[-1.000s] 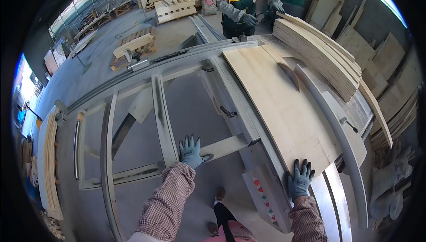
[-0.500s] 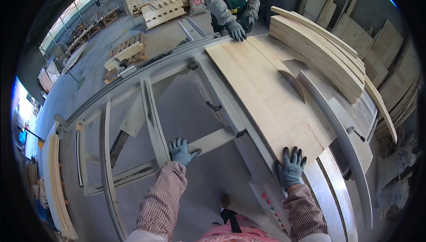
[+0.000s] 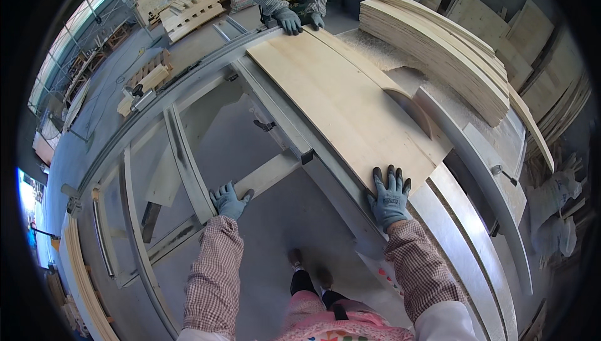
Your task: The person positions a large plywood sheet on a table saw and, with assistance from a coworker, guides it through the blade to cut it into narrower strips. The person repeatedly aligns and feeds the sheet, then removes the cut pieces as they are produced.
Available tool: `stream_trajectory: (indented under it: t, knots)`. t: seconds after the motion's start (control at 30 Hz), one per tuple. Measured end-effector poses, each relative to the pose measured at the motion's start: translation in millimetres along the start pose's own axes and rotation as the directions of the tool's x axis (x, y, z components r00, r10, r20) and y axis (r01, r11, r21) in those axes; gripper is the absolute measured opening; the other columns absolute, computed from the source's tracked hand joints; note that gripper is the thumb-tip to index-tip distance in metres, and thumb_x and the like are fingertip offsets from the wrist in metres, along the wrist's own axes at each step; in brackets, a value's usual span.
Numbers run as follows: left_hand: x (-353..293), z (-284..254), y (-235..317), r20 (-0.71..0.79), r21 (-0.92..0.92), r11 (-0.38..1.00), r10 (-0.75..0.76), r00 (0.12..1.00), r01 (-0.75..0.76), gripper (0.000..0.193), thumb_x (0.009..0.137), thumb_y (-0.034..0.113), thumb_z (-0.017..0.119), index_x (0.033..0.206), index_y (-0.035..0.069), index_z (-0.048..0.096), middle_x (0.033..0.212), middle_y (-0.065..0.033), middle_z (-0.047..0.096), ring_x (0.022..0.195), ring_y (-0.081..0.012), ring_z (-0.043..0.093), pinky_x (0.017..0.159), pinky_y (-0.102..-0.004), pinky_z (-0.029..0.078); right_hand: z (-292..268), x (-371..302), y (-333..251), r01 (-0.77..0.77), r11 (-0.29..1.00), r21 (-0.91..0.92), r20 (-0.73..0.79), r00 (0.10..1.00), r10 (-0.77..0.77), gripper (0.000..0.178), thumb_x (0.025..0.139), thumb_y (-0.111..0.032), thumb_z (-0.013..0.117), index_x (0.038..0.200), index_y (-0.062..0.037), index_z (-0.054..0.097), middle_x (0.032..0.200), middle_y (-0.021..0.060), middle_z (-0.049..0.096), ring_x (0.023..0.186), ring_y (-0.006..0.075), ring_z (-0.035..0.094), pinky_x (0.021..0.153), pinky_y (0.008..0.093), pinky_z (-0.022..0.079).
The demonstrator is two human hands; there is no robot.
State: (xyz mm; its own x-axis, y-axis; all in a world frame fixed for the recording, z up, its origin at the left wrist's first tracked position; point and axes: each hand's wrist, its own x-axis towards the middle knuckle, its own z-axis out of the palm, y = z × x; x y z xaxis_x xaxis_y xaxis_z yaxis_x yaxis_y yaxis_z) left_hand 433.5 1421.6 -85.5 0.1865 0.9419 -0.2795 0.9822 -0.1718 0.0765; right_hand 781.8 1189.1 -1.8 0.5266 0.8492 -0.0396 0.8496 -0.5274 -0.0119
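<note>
A wide plywood board [image 3: 332,103] lies on the saw table, with a long cut line running from its far edge to the round saw blade [image 3: 410,112]. Flat on the board's near end rests my right hand [image 3: 389,200], gloved, its fingers spread. My left hand [image 3: 230,202], also gloved, is on the metal frame [image 3: 188,159] of the sliding table, fingers bent over a bar and thumb out to the side. Across the board, a co-worker's gloved hands [image 3: 289,22] are at its far edge.
Right of the blade runs a metal fence [image 3: 463,144]. Beyond it sits a stack of curved plywood strips [image 3: 438,53]. Sheets [image 3: 532,40] lean on the right wall. Pallets with wood [image 3: 188,15] stand at the far left, and long boards [image 3: 81,272] at the near left.
The board has moved forward past the blade, away from me, and both my hands have gone along with it and the frame. The co-worker's second hand has come down to the board's edge.
</note>
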Motion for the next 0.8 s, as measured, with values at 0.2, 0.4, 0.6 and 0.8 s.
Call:
stream_trajectory:
  t: [0.2,0.4,0.6,0.8]
  knots:
    - [-4.8,-4.8,2.2,0.005,0.007,1.000,0.013,1.000,-0.013,0.082,0.072,0.065,0.056,0.132,0.013,0.035,0.128,-0.0130,0.042,0.125,-0.0277,0.033,0.109,-0.0491,0.005,-1.1,0.2,0.1,-0.017,1.000,-0.003,0.005,1.000,0.017,0.069,0.080,-0.043,0.057,0.139,-0.0183,0.029,0.144,0.0187,0.022,0.135,0.0352,0.016,0.108,0.0557,0.006]
    - [-3.3,-2.3,-3.4,-0.019,-0.034,0.998,0.057,0.998,-0.058,0.082,0.072,0.065,0.055,0.132,0.012,0.035,0.127,-0.0142,0.043,0.124,-0.0287,0.035,0.109,-0.0493,0.007,12.7,-0.7,6.6,0.033,0.999,-0.019,-0.135,0.990,-0.036,0.071,0.082,-0.044,0.055,0.136,-0.0050,0.031,0.141,0.0198,0.029,0.132,0.0359,0.024,0.109,0.0479,0.015]
    - [3.7,3.6,-10.1,-0.062,-0.063,0.991,0.114,0.992,-0.118,0.083,0.072,0.067,0.054,0.131,0.012,0.036,0.124,-0.0146,0.046,0.122,-0.0285,0.037,0.109,-0.0499,0.008,22.1,-20.0,8.5,0.042,0.999,0.027,-0.135,0.990,-0.038,0.070,0.083,-0.042,0.055,0.136,-0.0032,0.031,0.141,0.0205,0.030,0.132,0.0361,0.026,0.108,0.0463,0.019]
    - [0.1,5.2,-9.4,-0.055,-0.059,0.990,0.127,0.990,-0.130,0.085,0.071,0.069,0.052,0.131,0.011,0.037,0.122,-0.0157,0.047,0.120,-0.0287,0.039,0.108,-0.0511,0.009,14.2,-78.5,36.0,0.093,0.995,0.018,-0.060,0.994,-0.092,0.064,0.084,-0.032,0.054,0.137,-0.0041,0.030,0.142,0.0161,0.031,0.132,0.0302,0.028,0.108,0.0427,0.021]
